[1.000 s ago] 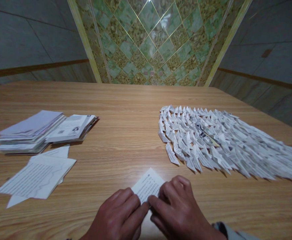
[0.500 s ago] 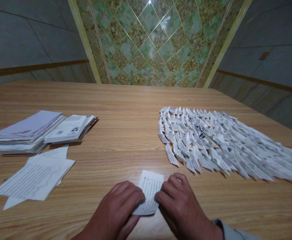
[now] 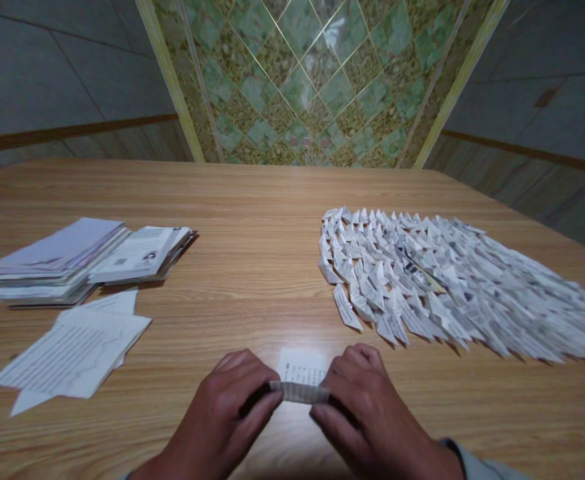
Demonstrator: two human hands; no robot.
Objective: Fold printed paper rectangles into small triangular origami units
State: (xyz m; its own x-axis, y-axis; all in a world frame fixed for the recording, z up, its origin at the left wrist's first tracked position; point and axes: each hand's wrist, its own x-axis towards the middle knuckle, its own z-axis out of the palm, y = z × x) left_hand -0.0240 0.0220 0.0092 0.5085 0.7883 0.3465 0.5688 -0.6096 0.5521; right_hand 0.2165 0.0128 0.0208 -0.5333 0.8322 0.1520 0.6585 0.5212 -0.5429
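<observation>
A small printed paper slip point(image 3: 301, 377) lies on the wooden table point(image 3: 252, 220) near its front edge, its near part curled up into a fold. My left hand point(image 3: 225, 417) pinches the fold's left end with curled fingers. My right hand point(image 3: 367, 417) pinches the right end the same way. Both hands rest low on the table, close together, and the far half of the slip shows between them.
A wide spread of several small folded paper pieces point(image 3: 447, 280) covers the right side. At the left lies a stack of booklets point(image 3: 87, 260), with loose printed sheets point(image 3: 75, 350) in front of it. Tiled walls stand behind the table.
The slip was turned from a tilted position to square, and its near edge has been folded up toward the far edge. Both hands shifted slightly to hold the fold's ends.
</observation>
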